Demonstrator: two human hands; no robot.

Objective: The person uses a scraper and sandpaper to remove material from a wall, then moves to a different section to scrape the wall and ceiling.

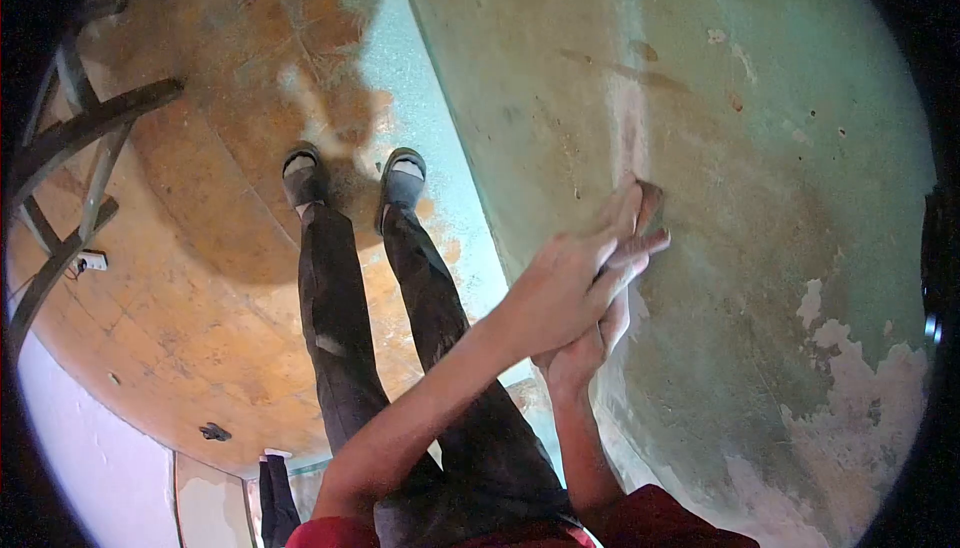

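My left hand (565, 283) and my right hand (590, 350) are together against the green wall (740, 198), the left overlapping the right. Both are closed around a folded brown piece that looks like sandpaper (650, 208); its edges stick out past my fingertips. Some fingers are blurred or covered, so each hand's exact hold is partly hidden. A pale, rubbed strip (630, 123) runs along the wall, in line with my hands.
My sandalled feet (403, 183) stand on the stained orange floor (240, 198), beside a whitish band along the wall's base. A dark metal frame (90, 133) is at the left. Peeling paint (850, 388) marks the wall. Another person's legs (277, 498) show at lower left.
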